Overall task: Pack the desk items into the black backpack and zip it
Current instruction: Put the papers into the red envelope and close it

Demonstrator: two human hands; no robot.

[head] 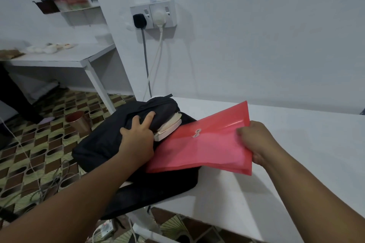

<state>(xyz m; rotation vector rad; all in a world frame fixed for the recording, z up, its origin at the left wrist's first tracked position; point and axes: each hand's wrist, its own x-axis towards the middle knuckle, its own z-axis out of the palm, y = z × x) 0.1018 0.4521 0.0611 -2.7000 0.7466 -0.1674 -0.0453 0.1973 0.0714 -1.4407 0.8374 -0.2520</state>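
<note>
The black backpack [102, 140] lies on the left end of the white desk [296, 163], partly overhanging the edge. Its top is open, and a cream-coloured book or box [169, 126] sticks out of the opening. My left hand [138, 134] grips the upper flap of the backpack and holds it up. My right hand [254, 142] pinches the right end of a red plastic envelope folder [203, 144] with a string clasp. The folder's left end lies over the backpack, just below the opening.
A double wall socket [153, 14] with a black and a white plug hangs above the desk, cables trailing down. A second white table [59, 57] stands at the left. A copper-coloured cup [78, 122] and cables sit on the patterned floor.
</note>
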